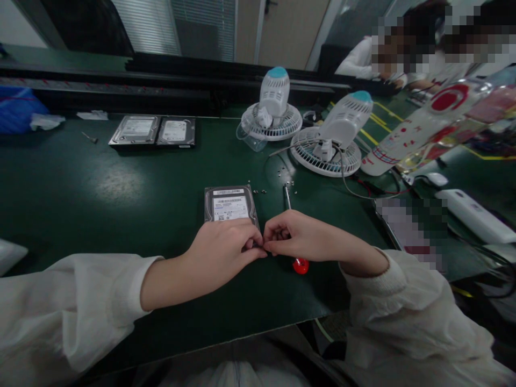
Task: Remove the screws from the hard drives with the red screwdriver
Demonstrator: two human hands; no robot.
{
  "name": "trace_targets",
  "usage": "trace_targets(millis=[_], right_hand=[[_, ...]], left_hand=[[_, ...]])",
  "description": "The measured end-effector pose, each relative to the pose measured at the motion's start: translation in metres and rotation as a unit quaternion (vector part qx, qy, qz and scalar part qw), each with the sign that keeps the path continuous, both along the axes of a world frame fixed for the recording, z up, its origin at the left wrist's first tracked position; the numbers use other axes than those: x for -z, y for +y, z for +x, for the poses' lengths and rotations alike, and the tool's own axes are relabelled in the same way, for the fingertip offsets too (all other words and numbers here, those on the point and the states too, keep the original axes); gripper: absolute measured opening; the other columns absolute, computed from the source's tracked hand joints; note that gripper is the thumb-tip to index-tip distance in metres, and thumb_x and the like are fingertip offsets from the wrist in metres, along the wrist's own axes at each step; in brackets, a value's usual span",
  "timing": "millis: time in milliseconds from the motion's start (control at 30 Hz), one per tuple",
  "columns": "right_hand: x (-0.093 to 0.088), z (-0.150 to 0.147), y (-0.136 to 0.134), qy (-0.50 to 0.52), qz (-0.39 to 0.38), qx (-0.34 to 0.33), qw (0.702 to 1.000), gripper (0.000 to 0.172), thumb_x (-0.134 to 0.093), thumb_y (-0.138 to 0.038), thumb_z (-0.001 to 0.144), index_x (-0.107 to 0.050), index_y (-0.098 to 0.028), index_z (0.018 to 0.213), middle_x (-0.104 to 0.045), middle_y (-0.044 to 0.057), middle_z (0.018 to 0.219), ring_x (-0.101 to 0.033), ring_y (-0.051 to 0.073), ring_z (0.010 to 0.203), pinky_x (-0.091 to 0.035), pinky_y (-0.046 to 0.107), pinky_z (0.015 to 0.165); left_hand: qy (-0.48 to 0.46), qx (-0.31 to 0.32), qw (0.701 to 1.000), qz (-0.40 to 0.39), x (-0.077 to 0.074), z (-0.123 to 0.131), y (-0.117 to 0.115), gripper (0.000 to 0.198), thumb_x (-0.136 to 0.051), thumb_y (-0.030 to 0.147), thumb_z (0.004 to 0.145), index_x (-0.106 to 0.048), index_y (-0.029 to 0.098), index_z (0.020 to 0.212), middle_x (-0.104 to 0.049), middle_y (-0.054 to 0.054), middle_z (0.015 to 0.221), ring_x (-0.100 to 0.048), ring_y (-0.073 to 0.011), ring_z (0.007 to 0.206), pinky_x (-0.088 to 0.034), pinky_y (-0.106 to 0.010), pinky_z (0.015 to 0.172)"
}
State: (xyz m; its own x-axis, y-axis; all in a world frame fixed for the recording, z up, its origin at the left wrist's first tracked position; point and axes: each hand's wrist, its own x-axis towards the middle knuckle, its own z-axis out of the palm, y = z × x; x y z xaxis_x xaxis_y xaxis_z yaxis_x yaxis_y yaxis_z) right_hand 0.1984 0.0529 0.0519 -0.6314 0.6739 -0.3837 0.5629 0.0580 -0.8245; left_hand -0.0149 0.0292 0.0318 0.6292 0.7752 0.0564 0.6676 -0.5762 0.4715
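Observation:
A hard drive point(230, 204) lies label up on the green table in front of me. My left hand point(226, 244) covers its near part, with thumb and fingers closed about the drive's near right corner. At that same corner my right hand point(288, 234) has thumb and forefinger pinched together, touching the left fingertips. Whatever is in this pinch is too small or hidden to make out. Under my right hand lies a screwdriver, its metal shaft point(287, 197) pointing away and its red handle end point(300, 266) towards me. Several small screws point(263, 192) are scattered beyond the drive and around the screwdriver tip.
Two more hard drives point(135, 130) lie side by side at the back left. Two white fans point(272, 121) lie face down behind the screws. Bottles point(397, 142), a phone point(407, 226) and a white power strip point(478, 215) are at right. Another person's sleeve point(357, 59) shows beyond.

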Motion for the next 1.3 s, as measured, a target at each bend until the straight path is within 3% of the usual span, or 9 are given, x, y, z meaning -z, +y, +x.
trace_targets(millis=[267, 433, 533, 667, 767, 867, 1000, 1133, 1300], right_hand=[[-0.006, 0.006, 0.001, 0.025, 0.024, 0.004, 0.999, 0.014, -0.066, -0.024, 0.088, -0.068, -0.013, 0.08, -0.06, -0.003, 0.064, -0.051, 0.007, 0.056, -0.038, 0.02, 0.054], [-0.025, 0.023, -0.002, -0.003, 0.237, 0.009, 0.972, 0.014, -0.06, -0.026, 0.097, -0.068, -0.014, 0.095, -0.069, 0.002, 0.083, -0.059, 0.011, 0.072, -0.046, 0.024, 0.067], [-0.033, 0.036, -0.004, -0.051, 0.302, -0.059, 0.95, 0.02, -0.049, -0.011, 0.097, -0.068, -0.016, 0.104, -0.069, 0.005, 0.097, -0.063, 0.013, 0.086, -0.047, 0.026, 0.077], [-0.029, 0.046, -0.013, -0.173, 0.259, -0.153, 0.938, 0.052, -0.041, 0.004, 0.089, -0.066, -0.022, 0.126, -0.059, 0.011, 0.136, -0.067, 0.02, 0.114, -0.053, 0.035, 0.098], [-0.021, 0.044, -0.023, -0.253, 0.268, -0.18, 0.912, 0.06, -0.041, 0.007, 0.081, -0.065, -0.022, 0.127, -0.05, 0.014, 0.144, -0.065, 0.026, 0.122, -0.055, 0.043, 0.102], [-0.017, 0.037, -0.03, -0.273, 0.297, -0.175, 0.898, 0.054, -0.04, 0.008, 0.08, -0.064, -0.019, 0.119, -0.05, 0.017, 0.141, -0.064, 0.03, 0.123, -0.057, 0.048, 0.1], [-0.014, 0.031, -0.031, -0.273, 0.323, -0.169, 0.89, 0.045, -0.039, 0.006, 0.083, -0.063, -0.018, 0.112, -0.053, 0.017, 0.137, -0.065, 0.031, 0.121, -0.059, 0.05, 0.097], [-0.013, 0.032, -0.031, -0.273, 0.352, -0.177, 0.878, 0.043, -0.039, 0.005, 0.084, -0.063, -0.02, 0.111, -0.055, 0.015, 0.138, -0.067, 0.03, 0.117, -0.061, 0.049, 0.092], [-0.016, 0.032, -0.033, -0.274, 0.383, -0.179, 0.864, 0.043, -0.043, 0.003, 0.084, -0.062, -0.024, 0.111, -0.061, 0.009, 0.134, -0.071, 0.029, 0.106, -0.064, 0.049, 0.084]], left_hand=[[-0.009, 0.007, 1.0, 0.01, 0.003, -0.001, 0.0, 0.013, -0.079, 0.032, 0.095, -0.073, 0.021, 0.094, -0.071, 0.001, 0.084, -0.065, -0.0174, 0.075, -0.042, -0.027, 0.065], [-0.017, 0.02, 0.999, 0.035, 0.004, -0.003, 0.001, 0.028, -0.086, 0.038, 0.088, -0.067, 0.019, 0.097, -0.069, 0.0, 0.091, -0.065, -0.0176, 0.077, -0.043, -0.027, 0.063], [-0.044, 0.044, 0.992, 0.109, 0.004, -0.006, -0.001, 0.03, -0.083, 0.043, 0.091, -0.066, 0.018, 0.094, -0.068, -0.002, 0.09, -0.063, -0.0163, 0.07, -0.042, -0.027, 0.058], [-0.07, 0.214, 0.927, 0.3, 0.0, -0.008, -0.015, 0.029, -0.062, 0.032, 0.105, -0.067, 0.02, 0.079, -0.063, -0.001, 0.072, -0.058, -0.0156, 0.06, -0.038, -0.032, 0.052], [-0.062, 0.374, 0.864, 0.33, 0.0, -0.005, -0.028, 0.035, -0.056, 0.018, 0.104, -0.066, 0.023, 0.071, -0.059, 0.001, 0.066, -0.052, -0.013, 0.055, -0.037, -0.031, 0.046], [-0.082, 0.444, 0.823, 0.345, 0.006, 0.0, -0.035, 0.034, -0.059, 0.019, 0.1, -0.064, 0.022, 0.067, -0.056, 0.0, 0.066, -0.051, -0.0128, 0.052, -0.043, -0.029, 0.043], [-0.098, 0.41, 0.83, 0.364, 0.017, 0.003, -0.034, 0.024, -0.064, 0.021, 0.097, -0.066, 0.021, 0.073, -0.059, 0.001, 0.072, -0.054, -0.0151, 0.054, -0.065, -0.04, 0.072], [-0.093, 0.416, 0.827, 0.367, 0.023, 0.003, -0.028, 0.024, -0.061, 0.024, 0.101, -0.073, 0.019, 0.082, -0.06, 0.001, 0.073, -0.059, -0.0166, 0.06, -0.063, -0.051, 0.099], [-0.08, 0.425, 0.83, 0.353, 0.025, 0.005, -0.024, 0.028, -0.059, 0.028, 0.104, -0.077, 0.016, 0.086, -0.06, -0.001, 0.071, -0.062, -0.0179, 0.065, -0.06, -0.05, 0.105]])
